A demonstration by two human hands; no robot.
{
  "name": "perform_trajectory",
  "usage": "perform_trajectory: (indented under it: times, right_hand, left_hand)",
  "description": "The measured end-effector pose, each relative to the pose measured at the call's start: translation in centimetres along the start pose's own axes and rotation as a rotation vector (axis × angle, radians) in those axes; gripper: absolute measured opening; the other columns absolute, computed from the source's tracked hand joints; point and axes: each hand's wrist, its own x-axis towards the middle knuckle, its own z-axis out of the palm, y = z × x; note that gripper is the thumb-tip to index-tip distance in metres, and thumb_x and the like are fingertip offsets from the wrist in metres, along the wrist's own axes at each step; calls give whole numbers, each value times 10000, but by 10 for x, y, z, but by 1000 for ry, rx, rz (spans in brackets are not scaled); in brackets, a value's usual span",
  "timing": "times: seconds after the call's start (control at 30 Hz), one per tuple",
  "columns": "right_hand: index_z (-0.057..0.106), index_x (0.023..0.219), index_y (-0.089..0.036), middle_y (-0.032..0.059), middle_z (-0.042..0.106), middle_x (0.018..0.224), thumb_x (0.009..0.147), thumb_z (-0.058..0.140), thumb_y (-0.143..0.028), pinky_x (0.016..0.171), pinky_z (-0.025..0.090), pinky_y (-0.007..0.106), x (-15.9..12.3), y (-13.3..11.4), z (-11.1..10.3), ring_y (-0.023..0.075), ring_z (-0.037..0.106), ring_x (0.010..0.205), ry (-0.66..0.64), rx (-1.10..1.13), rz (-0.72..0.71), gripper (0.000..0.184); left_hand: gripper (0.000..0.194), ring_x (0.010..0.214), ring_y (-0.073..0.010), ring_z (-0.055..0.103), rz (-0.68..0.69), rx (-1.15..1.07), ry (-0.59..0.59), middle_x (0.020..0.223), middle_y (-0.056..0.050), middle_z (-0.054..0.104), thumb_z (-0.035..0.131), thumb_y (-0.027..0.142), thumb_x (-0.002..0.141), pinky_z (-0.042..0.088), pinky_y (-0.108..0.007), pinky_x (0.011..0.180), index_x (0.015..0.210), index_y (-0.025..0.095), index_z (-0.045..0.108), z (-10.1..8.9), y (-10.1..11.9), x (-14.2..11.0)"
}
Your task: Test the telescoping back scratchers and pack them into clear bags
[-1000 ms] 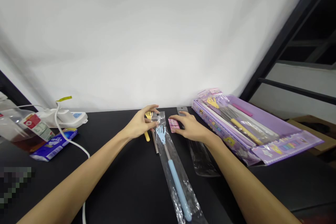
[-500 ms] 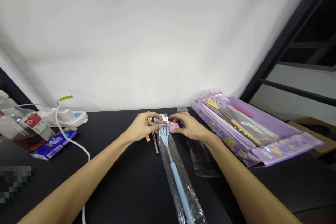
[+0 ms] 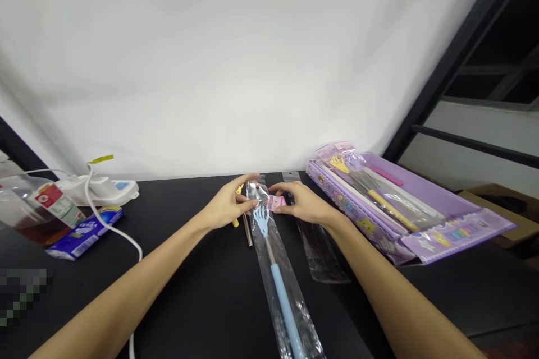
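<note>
A blue back scratcher with a hand-shaped head (image 3: 261,221) lies inside a long clear plastic sleeve (image 3: 290,297) on the black table. My left hand (image 3: 227,206) pinches the top of that sleeve from the left. My right hand (image 3: 304,203) holds a small pink card (image 3: 277,202) against the sleeve's open top end. A yellow back scratcher (image 3: 236,219) lies partly hidden under my left hand, next to a thin dark rod (image 3: 249,234).
An empty clear sleeve (image 3: 322,252) lies under my right wrist. A purple display box (image 3: 425,219) with several bagged scratchers sits at the right. At the left are a white power strip (image 3: 101,189) with cable, a blue packet (image 3: 82,232) and a clear bottle (image 3: 29,213).
My hands have closed in on the sleeve's top. The right hand picked the pink card off the table and brought it to the sleeve's opening; the left took hold of the top.
</note>
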Motion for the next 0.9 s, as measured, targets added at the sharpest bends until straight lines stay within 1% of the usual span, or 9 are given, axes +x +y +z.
perform_trajectory:
  times: [0.13,0.27,0.33,0.4,0.47,0.57,0.67,0.8,0.9]
  right_hand:
    - [660,1239,-241,65,696,1055,723,812,-273,989,412,463,0,0,0,286,569,1107,1,50,-7,539]
    - [673,1205,-260,45,657,1024,667,832,-211,979,425,449,1,-1,2,264,578,1058,45,111,-29,563]
    - [666,1204,-264,21,644,952,672,797,-158,903,470,411,1,-2,1,223,607,933,57,205,-25,558]
    - [651,1195,-247,-5,641,849,696,758,-146,767,509,357,0,-5,-3,180,621,768,41,373,9,521]
    - [666,1099,-216,-11,660,772,712,763,-186,689,520,330,0,-11,-10,168,635,686,58,514,50,400]
    - [705,879,-194,36,734,802,712,805,-284,770,549,365,-1,-21,-21,208,695,776,236,577,34,215]
    - [758,901,-209,63,778,933,769,778,-346,886,550,419,-1,-30,-24,242,719,902,381,609,-49,191]
    - [784,953,-241,48,788,980,848,705,-324,914,548,439,-1,-37,-17,254,724,950,443,515,-133,155]
    - [779,983,-253,41,786,999,893,647,-295,913,543,428,-1,-39,-12,252,723,965,445,396,-147,165]
  left_hand:
    - [708,775,-173,701,-22,7,-34,1223,-122,641,688,280,836,545,-247,563,1478,230,393,0,2,-1]
    - [685,745,-150,697,-9,1,-40,1380,-142,540,691,283,828,510,-205,476,1455,255,416,0,3,-2]
    - [671,740,-141,697,-1,-1,-42,1414,-139,507,688,283,830,514,-205,476,1447,263,424,0,4,-2]
    - [661,728,-129,691,8,-6,-45,1392,-131,522,683,280,836,523,-209,493,1445,265,425,-1,3,-2]
    - [646,708,-113,682,23,-14,-38,1371,-124,536,682,274,839,528,-211,510,1436,259,435,-2,2,-2]
    - [639,702,-114,680,34,-20,-31,1367,-124,537,687,276,837,520,-205,494,1428,259,447,-2,2,-1]
    - [652,728,-148,691,36,-11,-54,1385,-133,529,684,286,839,477,-184,420,1441,278,434,-1,2,-2]
    - [650,750,-166,701,70,-23,-89,1438,-159,493,674,276,848,423,-164,391,1449,286,425,2,4,-2]
    - [645,748,-150,698,94,-33,-102,1511,-184,412,675,281,856,454,-182,438,1450,272,422,3,4,-3]
